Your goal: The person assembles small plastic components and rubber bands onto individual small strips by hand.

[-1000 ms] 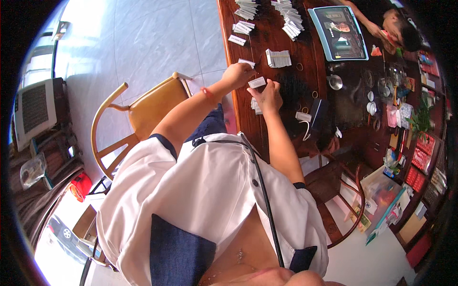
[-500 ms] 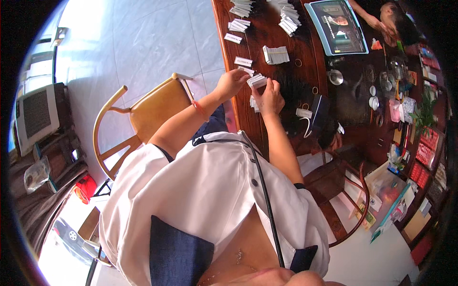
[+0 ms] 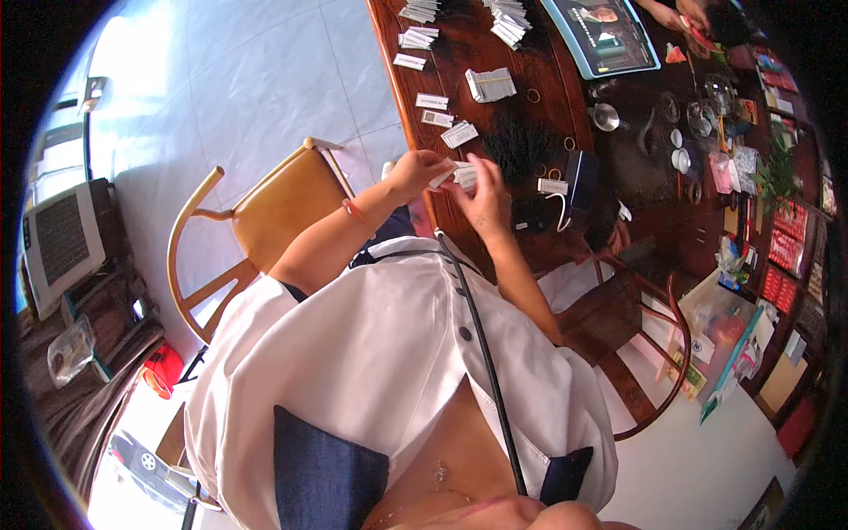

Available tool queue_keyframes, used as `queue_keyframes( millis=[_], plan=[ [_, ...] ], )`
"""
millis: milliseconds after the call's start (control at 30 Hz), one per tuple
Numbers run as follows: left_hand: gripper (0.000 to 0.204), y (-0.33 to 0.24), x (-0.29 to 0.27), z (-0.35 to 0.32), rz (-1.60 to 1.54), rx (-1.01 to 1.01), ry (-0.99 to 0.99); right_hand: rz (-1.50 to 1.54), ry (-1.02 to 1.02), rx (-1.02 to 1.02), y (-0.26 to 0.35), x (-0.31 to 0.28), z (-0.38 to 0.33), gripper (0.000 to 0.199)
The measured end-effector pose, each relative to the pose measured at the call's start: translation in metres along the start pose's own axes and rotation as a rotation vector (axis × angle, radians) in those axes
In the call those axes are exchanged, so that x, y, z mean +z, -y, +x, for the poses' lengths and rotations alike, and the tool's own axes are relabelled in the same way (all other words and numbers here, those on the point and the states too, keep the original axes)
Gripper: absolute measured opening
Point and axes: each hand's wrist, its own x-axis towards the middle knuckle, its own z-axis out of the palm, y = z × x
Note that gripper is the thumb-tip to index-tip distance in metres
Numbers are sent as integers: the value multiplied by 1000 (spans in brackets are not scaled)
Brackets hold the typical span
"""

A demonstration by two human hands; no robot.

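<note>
My left hand (image 3: 419, 175) is at the table's near-left edge, thumb and fingers pinched on a white tag (image 3: 441, 177). Just right of it, my right hand (image 3: 488, 199) grips a few more small white printed tags (image 3: 465, 176) between thumb and fingers. Beyond the hands lies a small fanned stack of tags (image 3: 459, 134). Farther along the edge are single tags (image 3: 432, 101) and loose piles (image 3: 418, 37). A thicker banded bundle of tags (image 3: 491, 85) sits to their right. The fingers partly cover the held tags.
Black strands (image 3: 515, 146) and thin rings (image 3: 533, 95) lie on the dark wooden table (image 3: 402, 88). A tablet (image 3: 605, 40) shows a video; another person's hands (image 3: 685, 19) are beyond it. A yellow-seated chair (image 3: 291, 199) stands left, a dark wooden chair (image 3: 609, 327) right.
The fanned stack from my right hand now lies on the table. Both hands have come nearer to me, onto other tags by the edge. The view has shifted slightly.
</note>
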Motion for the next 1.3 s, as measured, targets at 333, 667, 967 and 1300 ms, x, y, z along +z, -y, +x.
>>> queue_keyframes(
  millis=[333, 667, 967, 1300],
  plan=[
    [29, 1, -7, -20, -116, -71, 58, -307, 3, 285, -82, -10, 17, 18],
    [23, 6, -6, -17, -123, -55, -8, -370, -140, 232, -61, -16, 15, 22],
    [21, 19, 2, -10, -147, 6, 20, -500, 324, 431, -9, 6, 1, 60],
    [18, 14, 2, -14, -202, 20, -83, -364, 237, 457, -16, 12, -10, 56]
  ],
)
